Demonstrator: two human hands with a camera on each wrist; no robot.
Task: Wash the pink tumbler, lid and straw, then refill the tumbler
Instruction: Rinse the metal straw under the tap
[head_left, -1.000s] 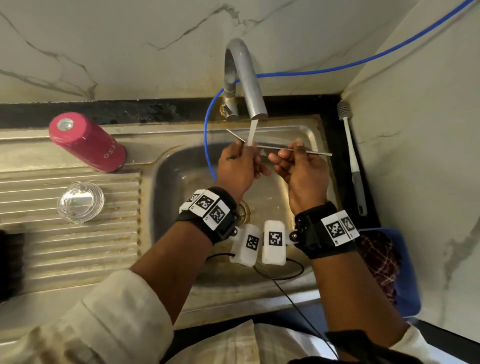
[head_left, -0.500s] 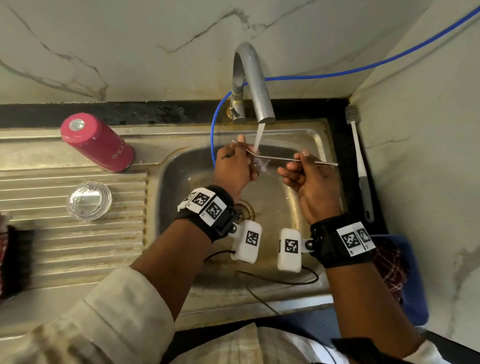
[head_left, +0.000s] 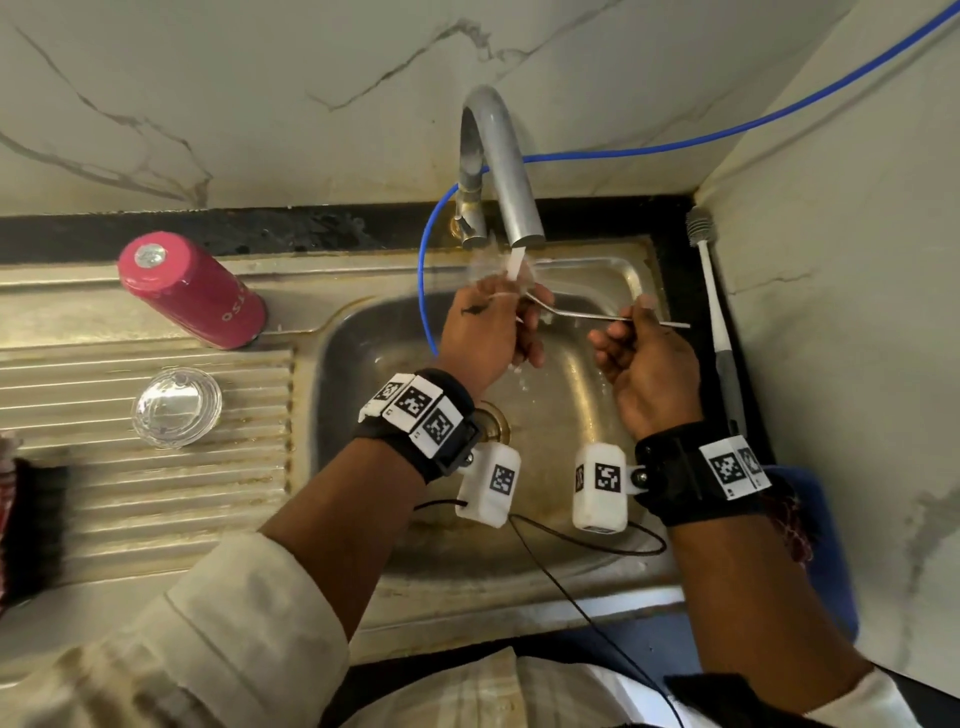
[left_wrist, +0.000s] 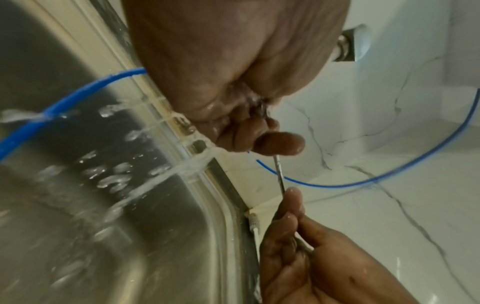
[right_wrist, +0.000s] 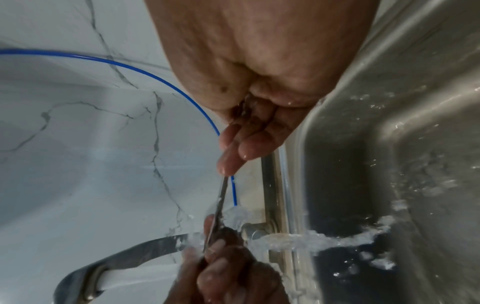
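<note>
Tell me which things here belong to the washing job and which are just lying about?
In the job: metal straw, held by left hand and right hand under the running tap; pink tumbler; clear lid.

Lying about: white brush; blue hose.

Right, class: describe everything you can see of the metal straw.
The straw is a thin, shiny metal tube with a bend near its left end. It is held roughly level over the sink, under the tap. The left hand grips the bent end, where running water hits it; the right hand pinches it nearer the other end, whose tip sticks out past the fingers. It is wet.
</note>
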